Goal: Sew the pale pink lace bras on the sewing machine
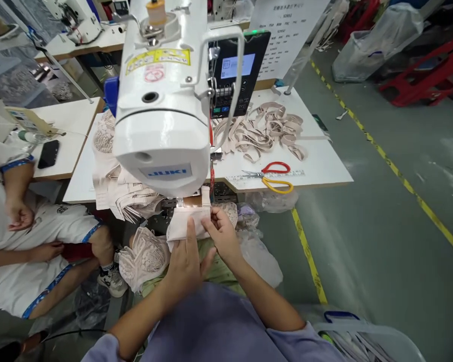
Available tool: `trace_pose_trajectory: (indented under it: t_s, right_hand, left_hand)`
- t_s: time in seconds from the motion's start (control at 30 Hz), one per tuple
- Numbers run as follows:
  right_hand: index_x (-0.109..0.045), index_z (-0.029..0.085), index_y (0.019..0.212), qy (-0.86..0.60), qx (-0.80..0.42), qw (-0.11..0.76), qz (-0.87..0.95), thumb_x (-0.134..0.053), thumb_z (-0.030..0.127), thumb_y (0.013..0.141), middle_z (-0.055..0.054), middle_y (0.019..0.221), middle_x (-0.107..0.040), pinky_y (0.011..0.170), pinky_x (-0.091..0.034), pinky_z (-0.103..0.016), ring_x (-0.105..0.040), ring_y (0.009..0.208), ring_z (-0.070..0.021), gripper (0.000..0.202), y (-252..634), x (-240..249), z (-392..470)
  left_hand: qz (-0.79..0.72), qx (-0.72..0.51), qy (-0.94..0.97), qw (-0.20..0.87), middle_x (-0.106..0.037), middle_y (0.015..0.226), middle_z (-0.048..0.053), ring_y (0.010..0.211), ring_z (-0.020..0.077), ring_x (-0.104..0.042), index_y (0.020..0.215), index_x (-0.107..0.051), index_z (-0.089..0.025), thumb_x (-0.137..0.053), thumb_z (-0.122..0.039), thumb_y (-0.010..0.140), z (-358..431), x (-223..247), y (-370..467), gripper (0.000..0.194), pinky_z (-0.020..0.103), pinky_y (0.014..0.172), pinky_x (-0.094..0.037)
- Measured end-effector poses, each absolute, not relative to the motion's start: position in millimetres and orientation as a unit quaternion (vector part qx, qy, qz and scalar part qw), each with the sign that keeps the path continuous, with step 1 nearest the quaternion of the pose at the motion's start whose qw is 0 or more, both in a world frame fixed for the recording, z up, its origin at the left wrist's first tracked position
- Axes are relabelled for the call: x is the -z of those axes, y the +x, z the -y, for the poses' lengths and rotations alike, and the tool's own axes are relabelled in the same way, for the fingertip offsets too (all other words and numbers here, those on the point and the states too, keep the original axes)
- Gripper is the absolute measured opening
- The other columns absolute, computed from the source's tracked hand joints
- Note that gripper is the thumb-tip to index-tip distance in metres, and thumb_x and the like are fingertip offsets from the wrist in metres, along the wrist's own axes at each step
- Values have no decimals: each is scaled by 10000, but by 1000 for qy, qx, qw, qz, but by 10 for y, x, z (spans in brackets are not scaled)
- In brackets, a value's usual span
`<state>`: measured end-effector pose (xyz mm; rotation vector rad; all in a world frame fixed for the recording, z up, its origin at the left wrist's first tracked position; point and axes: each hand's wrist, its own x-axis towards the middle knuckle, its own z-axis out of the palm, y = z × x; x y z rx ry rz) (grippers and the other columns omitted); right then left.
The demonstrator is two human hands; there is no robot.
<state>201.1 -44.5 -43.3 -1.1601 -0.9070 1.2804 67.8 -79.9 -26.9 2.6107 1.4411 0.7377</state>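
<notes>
A pale pink bra (184, 225) lies under the head of a white sewing machine (160, 136), its band edge at the needle area. One lace cup (145, 256) hangs to the left, above my lap. My left hand (186, 264) rests flat on the fabric with its fingers stretched out and thumb apart. Close beside it, my right hand (226, 239) pinches the bra's right edge between thumb and fingers, just below a short upright strap piece (206, 197). The needle itself is hidden behind the machine head.
Red-and-yellow scissors (275, 176) and a heap of beige straps (268, 130) lie on the table's right side. More bras (117, 183) are piled at left. A seated co-worker (30, 236) is close on the left, near a phone (49, 154). A plastic bin (366, 337) stands at lower right.
</notes>
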Motion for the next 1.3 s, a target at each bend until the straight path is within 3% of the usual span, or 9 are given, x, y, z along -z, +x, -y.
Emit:
trace_pose_trajectory:
  t_s: [0.17,0.27,0.4,0.5,0.67,0.8,0.93,1.07,1.3]
  right_hand:
    - [-630,240,1043,-488,-543,583,357,-625,465,887,-51,943,-691,733,-557,-333,-644,853,-207,274,2041,411,537]
    - [-639,234,1018,-495,-540,574,366,-617,462,894,-41,898,-683,695,-544,-325,-637,802,-199,260,2094,390,575]
    - [-646,217,866,-523,-478,532,463,-610,386,904,-4,786,-639,664,-485,-291,-581,710,-160,177,2206,331,615]
    - [-649,217,833,-507,-432,475,575,-609,312,915,8,766,-628,678,-459,-277,-576,720,-147,131,2276,262,637]
    - [-677,226,911,-409,-362,393,740,-537,271,967,-15,796,-657,638,-445,-275,-598,722,-147,157,2294,180,677]
    - [-668,217,858,-374,-221,328,839,-487,246,987,-31,782,-671,608,-401,-296,-589,708,-159,224,2279,189,733]
    - [-652,227,797,-379,-154,334,849,-486,204,974,-19,728,-664,608,-379,-315,-559,656,-157,245,2262,268,791]
    - [-645,238,769,-377,-127,370,840,-517,176,944,-3,706,-677,608,-401,-306,-566,639,-147,225,2200,335,821]
    - [-700,272,848,-387,-206,368,820,-557,224,925,-8,719,-691,633,-431,-310,-599,659,-164,170,2180,335,819]
  left_hand:
    - [-445,-227,864,60,-477,1436,319,1321,377,-518,1581,2,-36,-532,-379,980,953,196,717,875,491,997,-524]
    - [-425,-208,860,192,-662,1237,222,1093,297,-680,1582,4,-88,-510,-352,986,1020,126,643,830,419,855,-592]
    - [-428,-200,817,330,-717,744,-13,587,140,-669,1421,-415,-202,-508,-217,974,1015,-33,436,457,241,580,-547]
    - [-426,-275,827,242,-734,941,52,881,188,-709,1270,-546,-217,-539,-149,938,896,-193,298,339,326,809,-571]
    - [-293,-207,915,185,-534,1428,169,1428,290,-391,1496,-305,-187,-500,-97,901,581,-308,212,632,559,1147,-363]
    - [-263,-161,938,160,-707,1001,85,1041,212,-650,1204,-571,-180,-529,-157,924,465,-159,116,284,465,1067,-457]
    - [-226,-216,947,78,-576,617,-23,656,142,-579,820,-609,-228,-551,-126,919,537,22,-37,153,289,720,-524]
    - [-202,-256,945,8,-507,545,-49,572,119,-519,705,-586,-230,-604,-119,897,635,85,-114,223,270,666,-510]
    - [-249,-244,935,68,-503,551,-41,609,130,-561,741,-601,-237,-570,-148,927,628,92,-180,209,283,650,-499]
